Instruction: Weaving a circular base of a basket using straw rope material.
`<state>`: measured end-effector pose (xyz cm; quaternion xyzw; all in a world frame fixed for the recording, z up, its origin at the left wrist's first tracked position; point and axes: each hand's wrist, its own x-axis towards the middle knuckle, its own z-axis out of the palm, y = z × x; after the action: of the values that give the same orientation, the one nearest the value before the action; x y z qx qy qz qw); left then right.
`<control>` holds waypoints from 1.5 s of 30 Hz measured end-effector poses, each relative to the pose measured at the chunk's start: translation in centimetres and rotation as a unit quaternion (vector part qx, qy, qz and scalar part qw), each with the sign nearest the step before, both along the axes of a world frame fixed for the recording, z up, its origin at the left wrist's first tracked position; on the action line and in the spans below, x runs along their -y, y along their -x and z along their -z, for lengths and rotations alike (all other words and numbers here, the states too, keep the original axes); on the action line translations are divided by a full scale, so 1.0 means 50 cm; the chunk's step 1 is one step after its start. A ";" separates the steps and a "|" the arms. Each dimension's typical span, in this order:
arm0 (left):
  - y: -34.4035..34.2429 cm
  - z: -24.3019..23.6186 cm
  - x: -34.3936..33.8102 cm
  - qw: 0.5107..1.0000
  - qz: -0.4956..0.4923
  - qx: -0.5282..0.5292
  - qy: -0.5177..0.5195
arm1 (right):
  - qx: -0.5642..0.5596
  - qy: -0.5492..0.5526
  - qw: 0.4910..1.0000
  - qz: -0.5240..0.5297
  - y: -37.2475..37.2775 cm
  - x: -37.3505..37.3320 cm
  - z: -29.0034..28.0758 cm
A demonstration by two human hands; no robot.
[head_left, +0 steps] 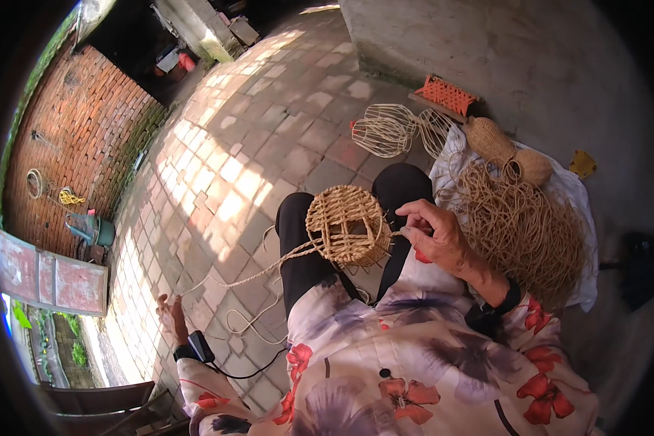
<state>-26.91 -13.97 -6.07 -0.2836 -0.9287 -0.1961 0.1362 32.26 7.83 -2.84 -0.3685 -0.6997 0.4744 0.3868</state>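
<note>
A small round basket [350, 224] of woven straw cord rests on my lap between my knees, its openwork side facing up. My right hand [439, 243] is at its right edge, thumb and fingers closed on a short strand coming off the rim. From the basket's left side a twisted straw cord [258, 263] stretches out to my left hand [172, 317], held far out to the left. That hand's fingers are closed around the thin far end, though small in view. A loose length of cord hangs below in curves.
To the right, a large heap of straw cord [523, 229] lies on a white cloth [587, 272] beside two woven vessels [489, 139]. Beyond stand a wire-like frame [385, 131] and an orange-seated stool [447, 96]. A brick wall [76, 138] rises at the left.
</note>
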 end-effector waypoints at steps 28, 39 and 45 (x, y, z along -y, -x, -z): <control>-0.692 -0.219 -0.316 0.785 0.543 0.298 0.020 | -0.022 -0.147 0.988 -0.035 0.023 0.001 0.011; -0.688 -0.227 -0.406 0.662 0.626 0.337 0.237 | 0.072 -0.252 0.961 -0.085 0.046 -0.020 -0.010; -0.672 -0.220 -0.440 0.598 0.482 0.570 0.292 | 0.027 -0.132 0.976 -0.172 0.036 -0.024 -0.005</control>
<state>6.67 8.02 4.94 -0.5450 -0.5537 -0.0735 -0.6253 30.46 9.01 -2.60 -0.2009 -0.8195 0.4272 0.3250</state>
